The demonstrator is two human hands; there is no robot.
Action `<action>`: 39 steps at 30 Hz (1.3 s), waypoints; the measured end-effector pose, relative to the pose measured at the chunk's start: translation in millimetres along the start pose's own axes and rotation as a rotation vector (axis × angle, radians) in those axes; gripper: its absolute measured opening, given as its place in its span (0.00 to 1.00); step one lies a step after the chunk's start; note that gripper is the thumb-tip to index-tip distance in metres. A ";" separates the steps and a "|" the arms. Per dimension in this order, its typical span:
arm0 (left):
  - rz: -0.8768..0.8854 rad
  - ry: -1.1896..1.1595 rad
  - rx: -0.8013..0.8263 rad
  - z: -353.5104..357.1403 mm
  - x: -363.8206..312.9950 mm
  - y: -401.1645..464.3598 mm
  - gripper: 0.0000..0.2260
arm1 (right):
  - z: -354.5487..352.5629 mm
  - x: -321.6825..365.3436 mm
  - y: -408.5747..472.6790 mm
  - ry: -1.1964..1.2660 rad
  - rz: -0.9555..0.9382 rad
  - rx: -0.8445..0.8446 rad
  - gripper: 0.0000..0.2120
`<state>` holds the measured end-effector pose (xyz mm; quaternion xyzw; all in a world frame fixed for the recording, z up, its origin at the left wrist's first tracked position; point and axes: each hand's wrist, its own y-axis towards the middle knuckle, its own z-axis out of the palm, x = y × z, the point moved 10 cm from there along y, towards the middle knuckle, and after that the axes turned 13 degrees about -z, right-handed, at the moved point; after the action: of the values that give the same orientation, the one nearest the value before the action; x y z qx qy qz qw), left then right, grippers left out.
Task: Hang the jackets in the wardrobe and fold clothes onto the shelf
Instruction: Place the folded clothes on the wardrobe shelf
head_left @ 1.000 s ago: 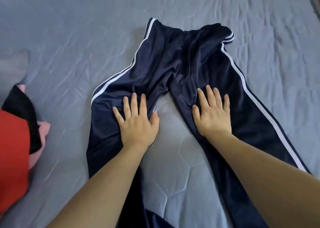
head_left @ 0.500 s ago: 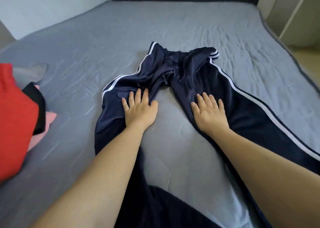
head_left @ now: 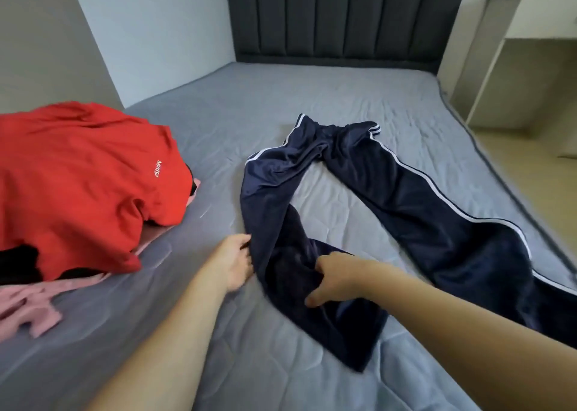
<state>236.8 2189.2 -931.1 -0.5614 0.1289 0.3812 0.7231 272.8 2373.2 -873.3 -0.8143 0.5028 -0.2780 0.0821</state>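
A pair of navy track pants (head_left: 406,198) lies spread on the bed (head_left: 343,98), made of a smooth, faintly shiny cloth with thin white stripes running down the outer seams. The waistband sits bunched toward the headboard (head_left: 340,17), and the two legs splay apart in a wide upside-down V, with pale sheet showing between them. The leg on the right side runs long and fairly flat toward the bed's edge; the one on the left is bent and rumpled, its lower part folded across toward the middle. The left hand (head_left: 232,262) grasps the outer edge of that bent leg, fingers curled into the cloth, though the fingertips are hidden in the fabric. The right hand (head_left: 335,278) is clenched around a gathered fold of the same leg, thumb underneath and fingers buried in the dark material. Both forearms are bare. The sheet is a grey-blue quilted cotton, stitched in curved panels and creased with fine wrinkles. To the left sits a soft heap of clothes: a bright red shirt (head_left: 78,185) with small white lettering draped on top, something black (head_left: 18,263) beneath it, and a pink garment (head_left: 28,310) trailing out at the near end. The headboard is dark, padded in upright channels. Past the right side of the bed stands pale, flat-fronted furniture (head_left: 530,51).
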 end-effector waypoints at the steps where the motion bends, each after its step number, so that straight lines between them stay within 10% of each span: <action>1: 0.002 0.041 0.007 6.3 5.9 -4.5 0.11 | -0.9 3.9 -1.5 -0.136 0.009 -0.044 0.19; 4: 0.098 0.223 -0.128 14.7 -3.9 -31.8 0.08 | -4.4 12.8 -13.9 -0.180 0.025 -0.089 0.03; 10: 0.644 0.518 -0.514 5.9 -136.3 -174.8 0.07 | 14.6 125.0 -55.0 1.355 -0.305 0.292 0.10; 17: 0.410 1.192 -0.420 50.7 -43.9 -131.4 0.20 | 37.4 28.9 -69.0 0.806 0.087 0.161 0.12; 24: 0.248 0.712 -0.697 -30.2 12.3 -74.6 0.28 | 42.2 -12.0 -61.7 1.125 0.176 -0.030 0.36; 28: 0.266 0.696 -0.600 -21.8 11.3 -75.4 0.09 | 47.1 18.4 -41.9 1.012 0.134 -0.080 0.26; 34: 0.215 0.893 -0.627 -62.7 -9.7 -116.0 0.08 | 27.1 27.6 2.9 1.233 0.240 -0.339 0.05; 39: -0.153 1.001 -0.400 -75.3 57.2 -121.9 0.07 | -5.3 -3.4 9.2 0.834 0.217 -0.509 0.12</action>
<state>378.4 2134.3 -904.6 -0.8088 0.3411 0.0307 0.4780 261.7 2372.4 -874.0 -0.5713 0.6264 -0.4381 -0.2987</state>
